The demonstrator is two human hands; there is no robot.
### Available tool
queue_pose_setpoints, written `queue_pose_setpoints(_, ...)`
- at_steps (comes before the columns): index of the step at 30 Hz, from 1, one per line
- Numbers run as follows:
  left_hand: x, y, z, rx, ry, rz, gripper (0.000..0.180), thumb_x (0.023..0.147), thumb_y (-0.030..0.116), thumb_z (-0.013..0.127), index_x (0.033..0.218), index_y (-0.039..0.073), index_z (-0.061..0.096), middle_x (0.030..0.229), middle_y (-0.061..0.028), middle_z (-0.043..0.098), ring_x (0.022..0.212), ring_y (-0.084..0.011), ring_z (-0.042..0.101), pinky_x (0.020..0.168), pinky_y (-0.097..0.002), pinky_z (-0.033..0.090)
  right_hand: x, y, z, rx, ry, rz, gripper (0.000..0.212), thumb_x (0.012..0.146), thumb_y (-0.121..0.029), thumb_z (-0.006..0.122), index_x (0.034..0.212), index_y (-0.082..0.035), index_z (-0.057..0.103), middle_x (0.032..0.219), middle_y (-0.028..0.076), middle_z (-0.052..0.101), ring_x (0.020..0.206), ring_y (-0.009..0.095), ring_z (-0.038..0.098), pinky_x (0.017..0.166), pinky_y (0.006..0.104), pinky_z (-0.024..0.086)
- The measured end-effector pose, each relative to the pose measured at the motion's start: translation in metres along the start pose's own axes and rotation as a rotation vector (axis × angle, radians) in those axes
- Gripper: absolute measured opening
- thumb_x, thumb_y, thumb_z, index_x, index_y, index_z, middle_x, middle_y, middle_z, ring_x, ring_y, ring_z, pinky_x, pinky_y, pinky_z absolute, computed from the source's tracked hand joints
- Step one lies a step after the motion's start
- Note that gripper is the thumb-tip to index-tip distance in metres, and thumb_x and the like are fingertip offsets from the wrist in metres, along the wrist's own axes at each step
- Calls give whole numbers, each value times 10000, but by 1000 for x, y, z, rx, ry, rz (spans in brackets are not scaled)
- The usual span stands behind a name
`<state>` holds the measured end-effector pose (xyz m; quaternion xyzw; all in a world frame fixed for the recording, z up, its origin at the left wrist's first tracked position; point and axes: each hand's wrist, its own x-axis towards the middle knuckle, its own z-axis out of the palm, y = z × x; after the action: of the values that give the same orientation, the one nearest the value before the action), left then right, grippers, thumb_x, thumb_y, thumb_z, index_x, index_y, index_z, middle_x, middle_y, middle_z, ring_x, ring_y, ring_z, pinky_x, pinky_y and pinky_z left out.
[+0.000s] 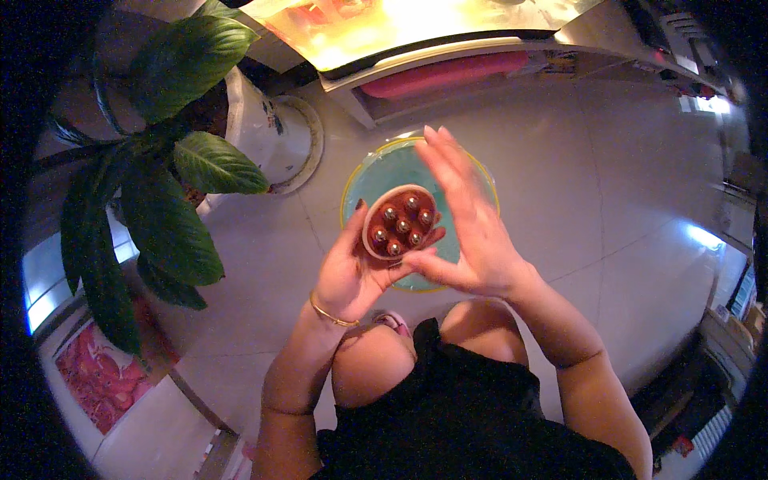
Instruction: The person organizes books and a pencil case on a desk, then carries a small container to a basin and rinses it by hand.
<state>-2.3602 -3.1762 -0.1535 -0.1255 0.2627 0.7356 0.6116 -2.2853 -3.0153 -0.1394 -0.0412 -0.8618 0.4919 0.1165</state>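
Note:
My left hand, with a gold bangle at its wrist, holds a round massager. Its reddish-brown face is turned up toward me, set with several shiny metal balls and edged by a pale rim. The thumb lies along the rim's left side while the fingers come round beneath and to the right. My right hand is just right of the massager, fingers stretched upward and thumb spread toward the left fingers. Whether that thumb touches the left hand I cannot tell. Below both hands stands a round teal tub with a yellow rim, partly hidden by them.
A large leafy plant reaches in from the left beside a white pot. A brightly lit display table with a pink item beneath stands at the far side. Grey tiled floor surrounds the tub; my bare knees are in front.

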Motion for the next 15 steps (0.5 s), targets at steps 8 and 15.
queue_pose_setpoints(8,-7,-9,-21,-224,67,-10,411,941,323,299,1257,68,363,1262,-115,425,1125,-239,463,895,-394,453,-14,4,20,-309,-426,-152,652,814,-480,443,1337,-123,289,1388,113,269,1280,269,255,1040,424,202)
queue_pose_setpoints(15,-11,-2,-15,-235,191,-47,413,933,324,328,1236,49,381,1240,-139,443,1110,-283,473,904,-423,451,-8,4,11,-265,-181,166,692,805,-417,501,1313,-6,272,1371,201,250,1267,326,260,1029,402,238)
